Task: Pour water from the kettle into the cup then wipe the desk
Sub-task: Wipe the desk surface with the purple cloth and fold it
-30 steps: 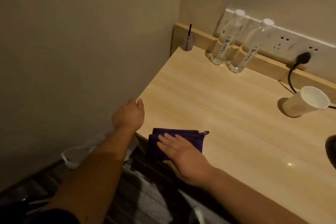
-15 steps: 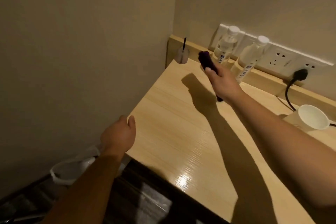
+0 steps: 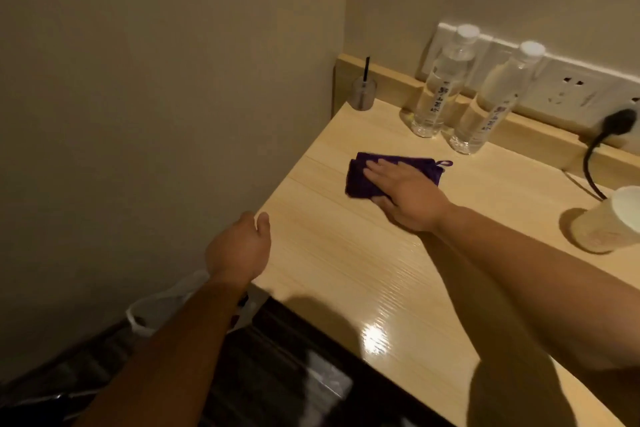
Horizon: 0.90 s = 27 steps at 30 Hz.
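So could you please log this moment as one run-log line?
phase: wiping desk | right hand: flat on purple cloth | left hand: at desk edge, empty | paper cup: upright

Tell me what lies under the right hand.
A folded purple cloth lies flat on the desk under the right hand. The palm covers its middle part.

Desk (image 3: 346, 253): pale wood-grain laminate, smooth, glossy, with a bright glare patch near its front edge. Cloth (image 3: 360, 180): purple, soft matt pile. Two bottles (image 3: 440, 94) by the back edge: clear glossy plastic, white caps. Cup (image 3: 609, 225) at the right edge: matt white paper. Wall (image 3: 138, 80): matt paint.
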Available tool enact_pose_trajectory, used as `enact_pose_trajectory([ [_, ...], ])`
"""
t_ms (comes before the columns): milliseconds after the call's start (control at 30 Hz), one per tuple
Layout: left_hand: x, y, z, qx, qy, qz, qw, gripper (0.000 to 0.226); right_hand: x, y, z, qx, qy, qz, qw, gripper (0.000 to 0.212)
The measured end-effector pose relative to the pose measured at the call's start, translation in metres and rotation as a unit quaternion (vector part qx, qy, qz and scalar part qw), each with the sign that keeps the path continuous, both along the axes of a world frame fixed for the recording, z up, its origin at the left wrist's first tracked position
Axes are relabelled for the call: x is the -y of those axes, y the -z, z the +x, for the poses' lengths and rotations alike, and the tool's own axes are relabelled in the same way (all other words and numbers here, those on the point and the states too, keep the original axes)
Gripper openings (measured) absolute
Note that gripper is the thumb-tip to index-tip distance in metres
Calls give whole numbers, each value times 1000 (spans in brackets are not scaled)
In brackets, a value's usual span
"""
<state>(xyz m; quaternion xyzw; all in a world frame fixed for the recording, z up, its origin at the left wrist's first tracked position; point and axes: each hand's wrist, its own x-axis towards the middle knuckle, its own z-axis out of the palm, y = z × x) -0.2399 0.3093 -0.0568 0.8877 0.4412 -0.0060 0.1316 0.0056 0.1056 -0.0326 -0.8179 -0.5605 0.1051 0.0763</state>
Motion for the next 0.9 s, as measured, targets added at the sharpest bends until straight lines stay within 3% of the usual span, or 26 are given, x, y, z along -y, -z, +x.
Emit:
enact_pose_trajectory([
  [133,0,2,2,13,2,5,1000,59,81,2,-91,-14,-26,29,999,56],
  [333,4,-8,2,-8,10,-20,1000,66,172,2,-212,-35,-21,-6,999,54],
  [400,3,-12,2,-10,4,-51,999,66,180,-4,-229,-85,13,-1,996,53],
  [467,5,-16,1,-11,-5,-62,998,66,179,-19,-228,-224,90,68,968,48],
  [500,10,-19,1,0,-6,-50,999,66,176,-31,-222,-321,138,105,931,44],
  [533,17,-22,2,15,-1,-33,999,65,173,-44,-212,-431,196,148,868,42],
  [600,40,-24,6,27,18,-18,999,64,172,-68,-183,-603,327,241,686,45],
  [633,53,-23,10,21,29,-24,999,65,172,-78,-166,-654,377,278,594,44],
  [667,65,-22,14,11,37,-26,999,64,172,-88,-147,-675,411,309,530,39],
  [700,75,-20,17,3,40,-21,999,64,171,-98,-128,-671,436,332,499,33],
  [733,82,-15,20,0,38,-10,999,63,169,-106,-107,-645,454,348,507,28],
  [767,85,-12,21,-2,33,2,999,62,164,-113,-86,-597,466,351,550,23],
  [833,87,-8,20,-10,24,24,999,61,146,-116,-46,-421,455,312,721,22],
  [867,87,-6,20,-14,23,35,999,61,136,-109,-26,-300,414,269,817,28],
  [900,88,-4,21,-19,22,41,999,61,126,-98,-5,-186,353,220,890,37],
])
